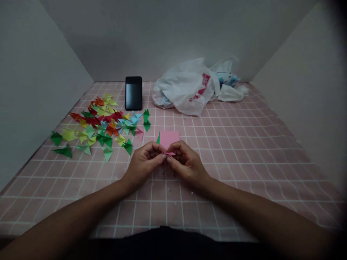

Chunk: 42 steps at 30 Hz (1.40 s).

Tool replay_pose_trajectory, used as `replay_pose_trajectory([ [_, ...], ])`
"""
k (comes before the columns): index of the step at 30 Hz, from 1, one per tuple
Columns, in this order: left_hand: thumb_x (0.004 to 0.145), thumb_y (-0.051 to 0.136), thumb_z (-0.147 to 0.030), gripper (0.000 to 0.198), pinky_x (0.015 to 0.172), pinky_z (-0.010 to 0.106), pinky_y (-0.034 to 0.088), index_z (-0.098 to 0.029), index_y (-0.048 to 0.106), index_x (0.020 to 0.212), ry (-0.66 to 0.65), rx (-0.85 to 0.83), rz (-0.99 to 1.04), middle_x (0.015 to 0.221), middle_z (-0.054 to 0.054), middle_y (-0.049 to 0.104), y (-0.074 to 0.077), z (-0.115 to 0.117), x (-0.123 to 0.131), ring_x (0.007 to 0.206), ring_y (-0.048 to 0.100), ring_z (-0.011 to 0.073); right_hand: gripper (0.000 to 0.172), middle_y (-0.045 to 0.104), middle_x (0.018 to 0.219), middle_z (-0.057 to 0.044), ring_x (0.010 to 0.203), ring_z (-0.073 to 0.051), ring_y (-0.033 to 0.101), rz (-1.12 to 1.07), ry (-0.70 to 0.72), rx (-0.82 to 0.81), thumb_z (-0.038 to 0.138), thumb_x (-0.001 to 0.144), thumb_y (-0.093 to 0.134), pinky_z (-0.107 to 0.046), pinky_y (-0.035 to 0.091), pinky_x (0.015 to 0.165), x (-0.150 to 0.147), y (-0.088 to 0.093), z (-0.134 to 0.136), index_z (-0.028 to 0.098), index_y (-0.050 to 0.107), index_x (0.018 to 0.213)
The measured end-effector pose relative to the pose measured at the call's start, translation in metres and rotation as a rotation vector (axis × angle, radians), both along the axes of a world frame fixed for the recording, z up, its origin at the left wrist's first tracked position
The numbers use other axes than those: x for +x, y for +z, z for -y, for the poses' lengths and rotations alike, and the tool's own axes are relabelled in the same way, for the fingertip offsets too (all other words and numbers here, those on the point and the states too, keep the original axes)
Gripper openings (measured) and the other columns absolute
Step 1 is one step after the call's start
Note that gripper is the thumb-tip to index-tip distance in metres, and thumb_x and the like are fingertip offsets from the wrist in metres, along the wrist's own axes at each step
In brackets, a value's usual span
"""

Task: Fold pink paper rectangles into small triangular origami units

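A small piece of folded pink paper [169, 153] is pinched between the fingertips of both hands. My left hand [143, 160] grips its left end, with thumb and forefinger closed. On the other side, my right hand [187, 162] pinches it the same way. Just beyond the fingers lies a flat pink paper sheet [169, 138], partly hidden by my hands. A narrow green paper piece [158, 138] shows at that sheet's left side. Farther left spreads a pile of folded paper shapes [101, 139] in green, yellow, red, orange, blue and pink.
A black phone [133, 94] lies at the back, behind the paper shapes. Crumpled white plastic bags [187, 86] rest against the back wall, right of the phone. Pale walls enclose the pink checked tabletop [244, 144] on the left, back and right.
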State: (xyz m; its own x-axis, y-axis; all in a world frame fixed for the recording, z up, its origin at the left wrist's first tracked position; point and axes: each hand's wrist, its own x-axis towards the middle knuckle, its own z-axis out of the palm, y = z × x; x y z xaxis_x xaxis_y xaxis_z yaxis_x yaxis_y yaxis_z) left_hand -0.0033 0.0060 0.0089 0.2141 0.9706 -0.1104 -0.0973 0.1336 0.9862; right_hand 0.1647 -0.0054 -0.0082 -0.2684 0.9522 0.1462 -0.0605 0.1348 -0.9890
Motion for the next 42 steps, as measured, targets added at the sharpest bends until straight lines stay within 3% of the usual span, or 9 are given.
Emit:
replay_pose_trajectory([
  [10,0.074,0.076,-0.024,0.015,0.064,0.025,0.057,-0.017,0.066,0.081,-0.044,-0.004,-0.015,0.072,0.000,0.069,0.0002,-0.0003,-0.0005,0.065,0.067,0.0120,0.011,0.059,0.062,0.006,0.046,-0.010,0.053,-0.069,-0.020,-0.227,0.023,0.084,0.062,-0.025,0.040,0.043,-0.0005,0.0055,0.0034,0.024,0.052,0.087],
  [14,0.075,0.076,-0.023,0.015,0.065,0.025,0.056,-0.017,0.064,0.080,-0.022,-0.034,0.010,0.072,0.001,0.071,-0.0022,-0.0008,-0.0013,0.066,0.068,0.0129,0.011,0.062,0.065,0.005,0.045,-0.010,0.055,-0.121,-0.022,-0.259,0.024,0.084,0.060,-0.024,0.042,0.042,0.0014,0.0043,0.0024,0.024,0.050,0.087],
  [19,0.075,0.077,-0.022,0.016,0.063,0.022,0.053,-0.017,0.063,0.080,0.009,-0.117,0.102,0.067,-0.001,0.070,-0.0070,-0.0009,-0.0021,0.061,0.066,0.0106,0.012,0.059,0.067,0.006,0.047,-0.009,0.055,-0.155,-0.065,-0.206,0.029,0.089,0.060,-0.023,0.044,0.046,0.0044,0.0035,-0.0014,0.023,0.050,0.093],
  [24,0.075,0.076,-0.021,0.015,0.063,0.023,0.052,-0.016,0.064,0.082,-0.014,-0.125,0.158,0.067,-0.001,0.070,-0.0073,-0.0002,-0.0009,0.062,0.066,0.0108,0.017,0.063,0.079,0.002,0.061,-0.011,0.061,-0.131,0.023,-0.130,0.026,0.086,0.067,-0.025,0.048,0.053,0.0017,0.0012,-0.0015,0.023,0.054,0.097],
  [27,0.075,0.076,-0.020,0.013,0.065,0.023,0.052,-0.016,0.065,0.082,-0.032,-0.112,0.143,0.068,0.000,0.070,-0.0061,-0.0004,-0.0002,0.063,0.065,0.0108,0.009,0.064,0.082,-0.001,0.068,-0.013,0.063,-0.066,0.008,-0.105,0.024,0.086,0.065,-0.026,0.048,0.056,0.0002,0.0000,-0.0004,0.023,0.057,0.090],
  [32,0.077,0.074,-0.021,0.010,0.067,0.025,0.053,-0.017,0.066,0.082,-0.055,-0.065,0.102,0.070,0.000,0.069,-0.0047,0.0005,-0.0025,0.065,0.065,0.0118,0.008,0.065,0.077,0.000,0.064,-0.013,0.060,-0.051,-0.015,-0.105,0.024,0.086,0.064,-0.028,0.047,0.057,0.0013,-0.0004,0.0007,0.023,0.056,0.087],
  [37,0.084,0.068,-0.030,0.014,0.071,0.028,0.055,-0.017,0.068,0.086,-0.058,-0.038,0.042,0.074,0.002,0.069,-0.0027,0.0014,-0.0042,0.069,0.066,0.0143,0.005,0.059,0.076,0.001,0.065,-0.013,0.054,0.110,-0.093,0.050,0.023,0.085,0.062,-0.028,0.043,0.059,0.0037,-0.0008,-0.0012,0.022,0.057,0.085],
  [42,0.078,0.075,-0.027,0.019,0.068,0.026,0.054,-0.018,0.062,0.089,-0.006,0.069,-0.035,0.080,0.001,0.066,-0.0026,-0.0013,-0.0021,0.073,0.064,0.0137,0.008,0.059,0.083,0.000,0.072,-0.014,0.056,0.072,-0.010,0.032,0.025,0.086,0.062,-0.028,0.045,0.063,0.0043,-0.0006,-0.0033,0.023,0.055,0.091],
])
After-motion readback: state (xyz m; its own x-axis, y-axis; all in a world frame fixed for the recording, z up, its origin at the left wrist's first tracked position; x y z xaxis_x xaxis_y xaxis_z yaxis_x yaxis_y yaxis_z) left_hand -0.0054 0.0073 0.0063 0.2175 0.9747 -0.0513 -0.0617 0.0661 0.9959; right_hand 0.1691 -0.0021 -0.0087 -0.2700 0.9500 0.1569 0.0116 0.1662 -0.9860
